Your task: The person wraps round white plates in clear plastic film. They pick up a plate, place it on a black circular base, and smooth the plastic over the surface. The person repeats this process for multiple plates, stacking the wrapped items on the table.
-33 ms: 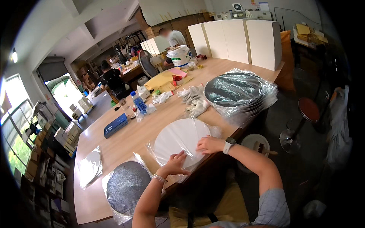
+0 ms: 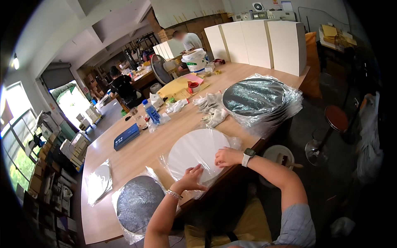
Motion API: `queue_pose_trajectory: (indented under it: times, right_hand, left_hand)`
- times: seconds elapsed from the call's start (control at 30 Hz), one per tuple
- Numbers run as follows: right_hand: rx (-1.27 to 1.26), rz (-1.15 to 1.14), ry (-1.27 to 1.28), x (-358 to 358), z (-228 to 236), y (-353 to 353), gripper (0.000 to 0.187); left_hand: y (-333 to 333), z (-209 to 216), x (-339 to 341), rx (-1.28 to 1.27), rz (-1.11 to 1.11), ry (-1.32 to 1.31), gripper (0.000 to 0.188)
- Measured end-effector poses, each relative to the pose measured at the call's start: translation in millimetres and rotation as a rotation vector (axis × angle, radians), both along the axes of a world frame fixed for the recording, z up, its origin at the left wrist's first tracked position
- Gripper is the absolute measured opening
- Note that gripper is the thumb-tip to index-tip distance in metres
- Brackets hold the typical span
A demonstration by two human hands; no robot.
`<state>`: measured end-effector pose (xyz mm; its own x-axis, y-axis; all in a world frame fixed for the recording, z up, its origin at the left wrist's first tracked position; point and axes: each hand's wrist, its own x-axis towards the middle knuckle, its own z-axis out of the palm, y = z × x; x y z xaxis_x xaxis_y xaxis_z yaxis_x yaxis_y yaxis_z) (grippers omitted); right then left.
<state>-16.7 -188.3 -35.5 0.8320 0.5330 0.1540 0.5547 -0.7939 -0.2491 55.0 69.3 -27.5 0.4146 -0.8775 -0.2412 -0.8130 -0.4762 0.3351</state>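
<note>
A white round disc (image 2: 192, 151) in a clear plastic bag lies flat near the front edge of the long wooden table (image 2: 136, 155). My left hand (image 2: 191, 178) rests on the disc's near rim with its fingers spread over the plastic. My right hand (image 2: 226, 157), with a watch on its wrist, is curled on the disc's right rim and the bag there. A dark round disc (image 2: 138, 202) in a bag lies to the left of my left forearm. A stack of dark bagged discs (image 2: 256, 97) sits at the right.
A smaller white bagged disc (image 2: 99, 184) lies at the far left. Work gloves (image 2: 213, 109), a water bottle (image 2: 152, 111) and a blue box (image 2: 126, 136) sit mid-table. White panels (image 2: 264, 41) stand at the far end. A stool (image 2: 336, 118) and white bucket (image 2: 279, 156) stand to my right. Two people (image 2: 188, 39) work behind.
</note>
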Motion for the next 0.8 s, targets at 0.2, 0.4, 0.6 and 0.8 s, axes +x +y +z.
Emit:
queue_pose_trajectory:
  times: [0.2, 0.4, 0.6, 0.8]
  right_hand:
    - [0.322, 0.199, -0.012, -50.9, 1.7, -0.3, 0.012]
    - [-0.134, -0.285, -0.186, -93.7, 7.4, -20.9, 0.040]
    - [0.035, -0.356, -0.336, -135.6, 43.0, -10.0, 0.030]
    - [-0.372, -0.244, 0.429, -140.7, -11.8, 28.1, 0.032]
  left_hand:
    - [16.5, 1.6, 9.4, 0.083, -0.045, 0.036, 0.110]
    - [10.0, 1.0, -8.6, 0.074, -0.114, -0.047, 0.110]
    - [10.6, 3.3, -9.3, 0.136, -0.110, -0.080, 0.112]
    - [9.1, 5.8, 0.2, 0.096, -0.108, -0.020, 0.101]
